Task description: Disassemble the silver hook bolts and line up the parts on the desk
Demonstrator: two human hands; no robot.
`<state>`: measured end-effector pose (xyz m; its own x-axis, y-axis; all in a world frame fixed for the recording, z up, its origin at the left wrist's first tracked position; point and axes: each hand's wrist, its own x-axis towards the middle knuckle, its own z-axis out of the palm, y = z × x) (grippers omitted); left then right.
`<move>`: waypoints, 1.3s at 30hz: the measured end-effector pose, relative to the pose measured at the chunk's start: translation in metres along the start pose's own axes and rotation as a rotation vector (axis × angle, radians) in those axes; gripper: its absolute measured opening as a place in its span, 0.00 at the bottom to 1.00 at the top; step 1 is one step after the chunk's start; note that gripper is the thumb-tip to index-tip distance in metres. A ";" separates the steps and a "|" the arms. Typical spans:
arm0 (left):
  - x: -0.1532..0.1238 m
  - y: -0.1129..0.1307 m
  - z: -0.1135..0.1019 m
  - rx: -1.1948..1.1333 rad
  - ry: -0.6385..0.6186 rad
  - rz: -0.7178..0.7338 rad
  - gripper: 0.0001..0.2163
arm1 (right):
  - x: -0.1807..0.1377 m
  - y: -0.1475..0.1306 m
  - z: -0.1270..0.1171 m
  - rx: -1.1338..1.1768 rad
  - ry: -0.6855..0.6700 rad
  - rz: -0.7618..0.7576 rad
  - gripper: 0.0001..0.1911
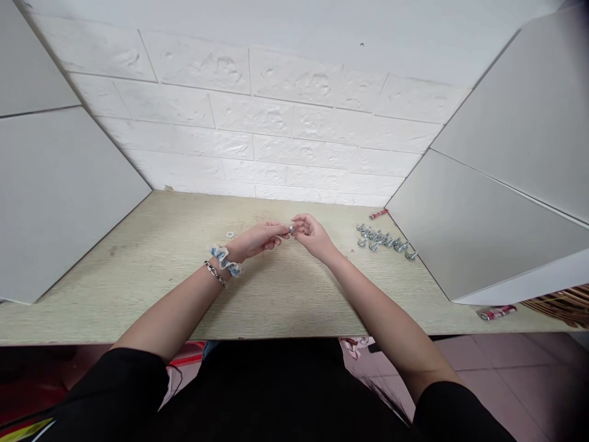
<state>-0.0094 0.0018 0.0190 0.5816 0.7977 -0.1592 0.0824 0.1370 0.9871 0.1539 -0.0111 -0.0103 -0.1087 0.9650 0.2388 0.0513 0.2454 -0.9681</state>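
My left hand and my right hand meet above the middle of the pale wooden table. Both pinch one small metal bolt or nut between their fingertips. The left wrist wears a blue-and-white scrunchie and a chain bracelet. A single metal washer lies on the table just left of my left hand. A cluster of several metal bolts lies to the right of my right hand.
A small red object lies at the back right near the wall. Grey side panels close in the table left and right, with a white brick wall behind. Another red-and-silver item lies at the front right edge.
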 end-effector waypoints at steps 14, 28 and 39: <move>0.000 -0.003 0.013 0.601 0.225 0.363 0.12 | -0.006 -0.004 0.004 -0.018 -0.118 0.309 0.27; -0.004 0.012 0.005 0.264 0.144 0.156 0.10 | -0.006 0.001 0.016 0.022 0.069 -0.082 0.15; -0.001 0.020 -0.021 -0.409 0.233 0.104 0.06 | 0.019 0.013 -0.004 -0.205 0.091 -0.103 0.11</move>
<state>-0.0252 0.0158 0.0385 0.3696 0.9232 -0.1052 -0.3185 0.2322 0.9190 0.1563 0.0109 -0.0181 -0.0338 0.9361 0.3500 0.2456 0.3473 -0.9050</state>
